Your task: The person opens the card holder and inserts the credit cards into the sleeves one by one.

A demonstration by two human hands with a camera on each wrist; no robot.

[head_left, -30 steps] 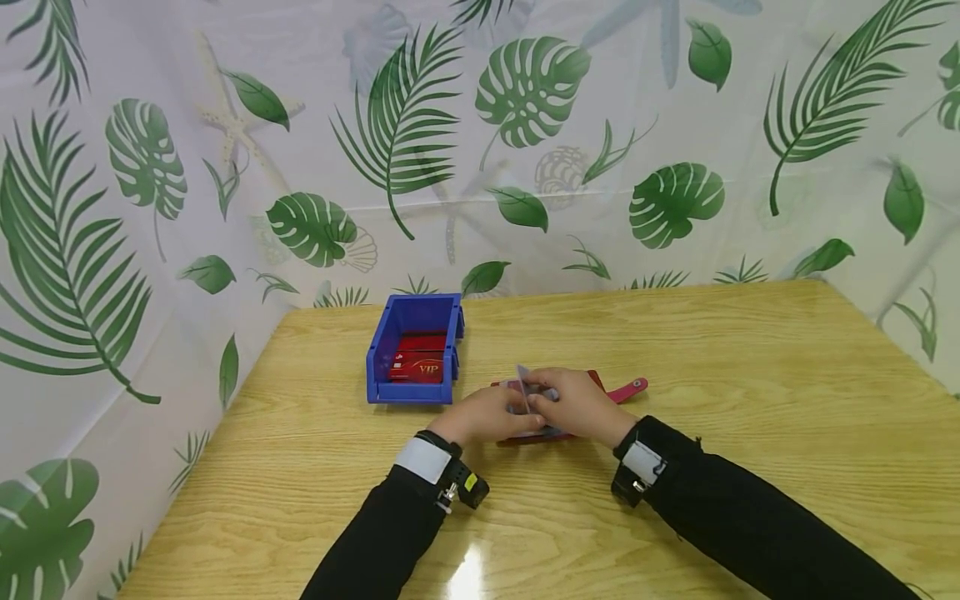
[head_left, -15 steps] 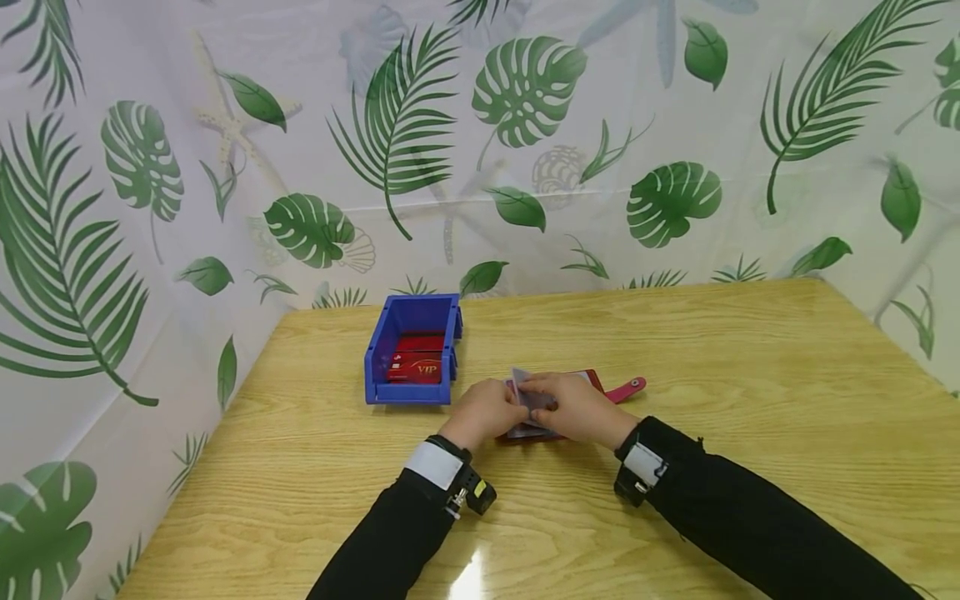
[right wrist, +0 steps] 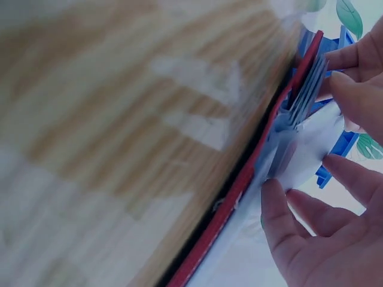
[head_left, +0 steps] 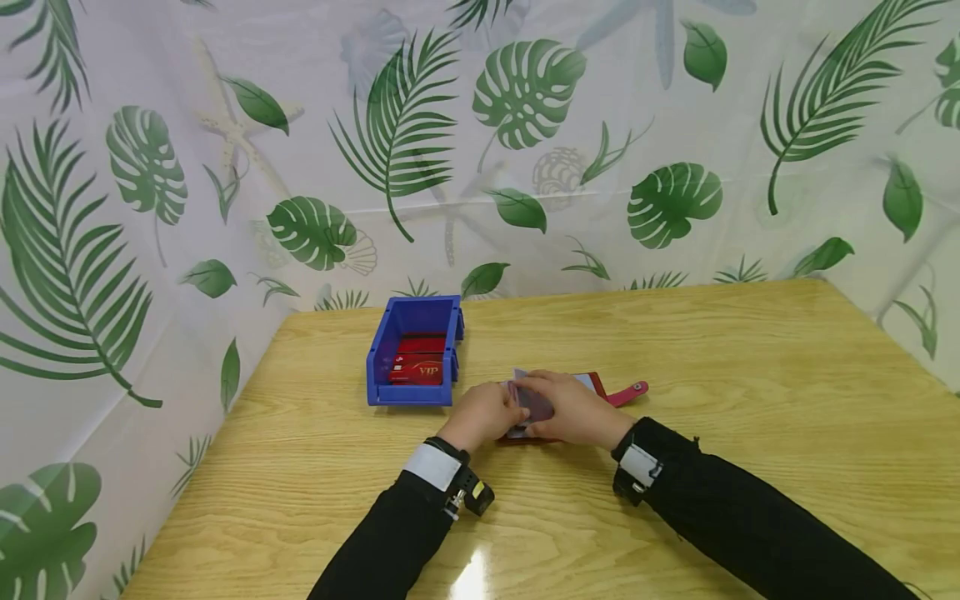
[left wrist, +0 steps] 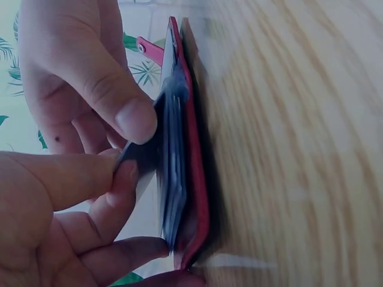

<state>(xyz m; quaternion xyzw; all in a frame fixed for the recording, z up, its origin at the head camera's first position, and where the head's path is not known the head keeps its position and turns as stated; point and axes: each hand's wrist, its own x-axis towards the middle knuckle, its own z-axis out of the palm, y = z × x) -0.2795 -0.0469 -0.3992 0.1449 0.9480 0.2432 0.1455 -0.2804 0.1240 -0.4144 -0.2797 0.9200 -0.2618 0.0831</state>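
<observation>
A red card holder (head_left: 597, 382) with clear plastic sleeves lies opened out on the table. In the left wrist view, its red cover (left wrist: 195, 155) rests under a stack of sleeves (left wrist: 173, 173). My left hand (head_left: 482, 415) pinches the edge of one raised plastic sleeve (head_left: 538, 406) between thumb and finger. From the other side my right hand (head_left: 576, 408) holds the same sleeve, its thumb and fingers at the edges. The right wrist view has this sleeve (right wrist: 314, 143) tilted up, pale and see-through. Whether a card sits inside it, I cannot tell.
Behind and left of the hands stands a blue bin (head_left: 409, 395) holding red VIP cards (head_left: 417, 369). A pink snap strap (head_left: 628, 392) sticks out right of the card holder. A leaf-print cloth (head_left: 525, 167) hangs behind the wooden table (head_left: 750, 400).
My left hand has drawn back a little and now pinches the sleeve's near edge. My right hand's fingers have spread along the sleeve, which shows more of its face.
</observation>
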